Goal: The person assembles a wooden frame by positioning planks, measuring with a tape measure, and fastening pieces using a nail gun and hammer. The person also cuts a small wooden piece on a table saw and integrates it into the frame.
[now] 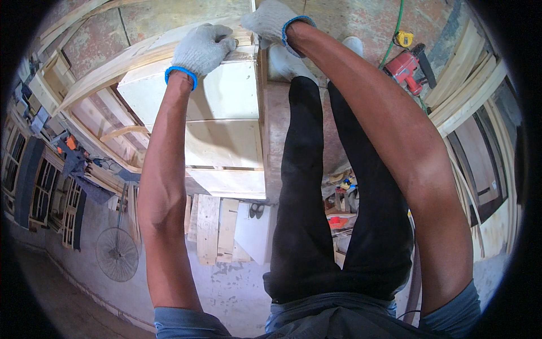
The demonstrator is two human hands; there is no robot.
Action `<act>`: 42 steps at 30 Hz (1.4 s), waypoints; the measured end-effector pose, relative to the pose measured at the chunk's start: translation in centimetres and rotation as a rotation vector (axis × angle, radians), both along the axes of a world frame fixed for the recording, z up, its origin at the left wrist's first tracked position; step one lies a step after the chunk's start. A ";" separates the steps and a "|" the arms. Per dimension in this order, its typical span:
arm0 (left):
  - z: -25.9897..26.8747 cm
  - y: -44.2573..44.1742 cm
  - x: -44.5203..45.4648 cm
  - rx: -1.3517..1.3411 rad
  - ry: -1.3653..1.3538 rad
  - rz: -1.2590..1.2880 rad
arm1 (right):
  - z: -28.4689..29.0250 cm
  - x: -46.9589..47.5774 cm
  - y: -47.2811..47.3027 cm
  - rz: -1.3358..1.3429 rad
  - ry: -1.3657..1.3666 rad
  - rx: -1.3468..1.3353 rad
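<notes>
Both hands wear grey knit gloves with blue cuffs. My left hand [203, 48] rests at the upper end of a pale wooden cabinet frame [226, 144], its fingers and thumb curled at a short wood piece [242, 38] near the corner. My right hand [269, 19] is at the same corner from the other side, by the thin upright edge of the frame; its fingertips are partly hidden, so its grip cannot be told. Plywood panels with a narrow gap between two of them face up on the cabinet frame.
A red pneumatic nailer [404, 68] with a green hose [396, 36] lies on the floor at right, beside a yellow tape measure [404, 39]. Long wood strips [470, 84] are stacked further right. Another wooden frame [97, 114] stands at left. Boards [208, 229] and a pedestal fan [117, 254] are lower down.
</notes>
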State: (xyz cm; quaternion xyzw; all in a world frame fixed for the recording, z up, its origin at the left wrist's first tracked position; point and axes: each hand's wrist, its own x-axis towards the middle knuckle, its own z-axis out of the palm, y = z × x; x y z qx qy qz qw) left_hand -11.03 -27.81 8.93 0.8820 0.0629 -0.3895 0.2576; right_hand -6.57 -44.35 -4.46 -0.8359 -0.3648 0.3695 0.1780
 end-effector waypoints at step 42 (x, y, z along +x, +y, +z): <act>0.8 -0.2 0.9 -0.011 0.102 -0.033 | 0.6 -0.1 -0.1 -0.160 0.135 -0.054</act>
